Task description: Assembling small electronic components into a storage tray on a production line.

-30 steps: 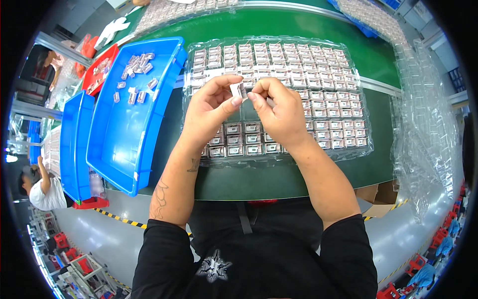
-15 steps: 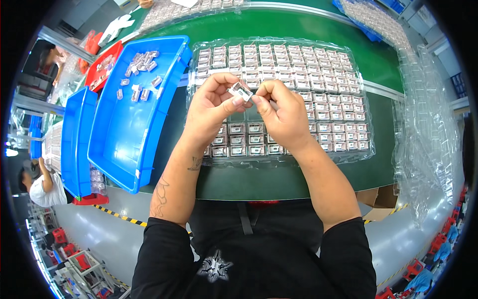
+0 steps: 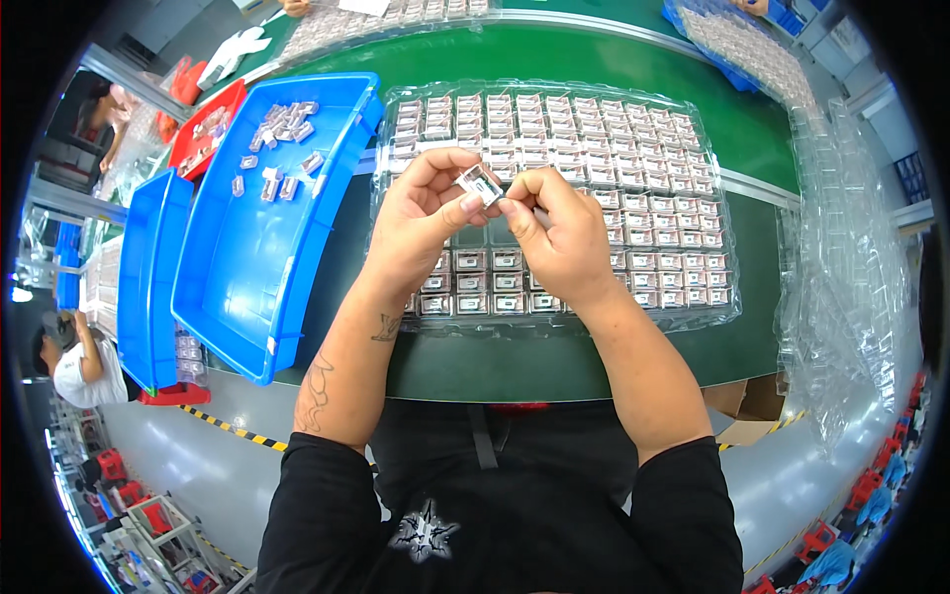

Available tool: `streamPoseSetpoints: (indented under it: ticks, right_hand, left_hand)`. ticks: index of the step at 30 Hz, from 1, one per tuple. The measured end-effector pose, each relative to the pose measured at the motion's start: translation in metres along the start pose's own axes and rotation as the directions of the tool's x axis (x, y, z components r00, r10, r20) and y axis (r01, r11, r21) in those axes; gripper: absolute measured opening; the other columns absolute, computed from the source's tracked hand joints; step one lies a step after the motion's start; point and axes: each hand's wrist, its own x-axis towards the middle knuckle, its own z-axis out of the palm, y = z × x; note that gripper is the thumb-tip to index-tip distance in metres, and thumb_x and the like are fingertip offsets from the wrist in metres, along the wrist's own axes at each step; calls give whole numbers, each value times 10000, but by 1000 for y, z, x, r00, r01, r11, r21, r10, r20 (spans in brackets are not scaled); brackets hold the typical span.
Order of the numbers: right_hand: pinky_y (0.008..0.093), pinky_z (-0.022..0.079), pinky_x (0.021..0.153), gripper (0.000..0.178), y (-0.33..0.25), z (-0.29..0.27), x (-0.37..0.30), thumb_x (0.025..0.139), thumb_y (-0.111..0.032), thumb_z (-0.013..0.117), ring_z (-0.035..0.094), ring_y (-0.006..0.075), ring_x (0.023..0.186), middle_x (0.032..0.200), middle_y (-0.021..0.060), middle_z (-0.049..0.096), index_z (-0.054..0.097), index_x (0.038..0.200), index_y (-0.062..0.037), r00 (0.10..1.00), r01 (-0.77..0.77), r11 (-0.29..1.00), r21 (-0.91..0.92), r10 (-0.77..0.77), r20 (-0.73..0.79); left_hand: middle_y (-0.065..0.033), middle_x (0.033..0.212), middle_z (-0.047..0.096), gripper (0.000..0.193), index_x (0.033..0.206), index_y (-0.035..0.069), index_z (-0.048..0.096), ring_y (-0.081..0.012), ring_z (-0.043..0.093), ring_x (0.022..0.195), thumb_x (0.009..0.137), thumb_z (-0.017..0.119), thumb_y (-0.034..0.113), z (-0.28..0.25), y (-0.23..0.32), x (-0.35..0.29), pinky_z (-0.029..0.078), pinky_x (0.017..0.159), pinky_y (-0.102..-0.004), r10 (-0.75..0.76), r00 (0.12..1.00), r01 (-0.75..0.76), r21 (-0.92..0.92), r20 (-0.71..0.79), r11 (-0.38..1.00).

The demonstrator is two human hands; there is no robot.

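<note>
My left hand (image 3: 427, 213) is closed, with thumb and fingers gripping a small rectangular part (image 3: 481, 185), silvery-white with a dark slot in its face. The part is tilted above a clear plastic tray (image 3: 653, 323). From the other side, my right hand (image 3: 560, 228) pinches at the part's right end between thumb and forefinger; the fingertips cover the exact contact. Many similar small parts (image 3: 508, 259) stand in rows in the tray, and my hands hide some of its middle pockets.
To the left stands a large blue bin (image 3: 237, 287) with loose small parts (image 3: 287, 124) at its far end. Beside it are a narrower blue bin (image 3: 146, 297) and a red bin (image 3: 236, 97). Stacked clear trays (image 3: 841, 267) rise at the right. A seated person (image 3: 84, 366) is at far left.
The part has turned slightly in my fingers, so its slotted face shows at a steeper tilt. My right hand has shifted a little; the grip is otherwise the same.
</note>
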Motion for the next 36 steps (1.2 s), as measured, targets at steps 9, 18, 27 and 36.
streamPoseSetpoints:
  ticks: [9,18,27,36]
  right_hand:
    - [276,497,578,107,-1,-2,-2,931,-87,701,648,132,628,747,79,684,659,1003,-20,998,-7,988,156,18,-68]
    - [287,480,564,178,6,-1,1,880,-80,724,642,143,611,728,72,686,669,1045,-45,996,-70,990,121,76,-43]
    - [327,522,595,97,7,-1,4,875,-84,720,698,228,660,762,97,702,652,937,-53,999,34,998,55,-32,-31]
    - [251,421,562,79,8,-2,0,931,-43,670,528,70,627,730,23,614,597,928,-15,1000,19,996,86,-18,-9]
  left_hand:
    - [-102,1125,674,411,1315,5,558,-175,663,987,948,703,120,1,3,-3,533,870,-310,-48,997,48,-1,-54,999]
    - [-33,1096,660,365,1311,33,629,-111,609,998,964,648,147,4,6,-3,496,845,-270,-129,992,125,189,10,974]
    - [-31,1075,643,454,1398,36,537,-101,595,996,976,638,167,6,7,-3,495,847,-273,-140,989,131,188,39,973]
    - [-59,1176,677,327,1287,10,634,-103,624,930,1015,596,186,11,8,-3,534,862,-292,-144,989,146,145,-29,978]
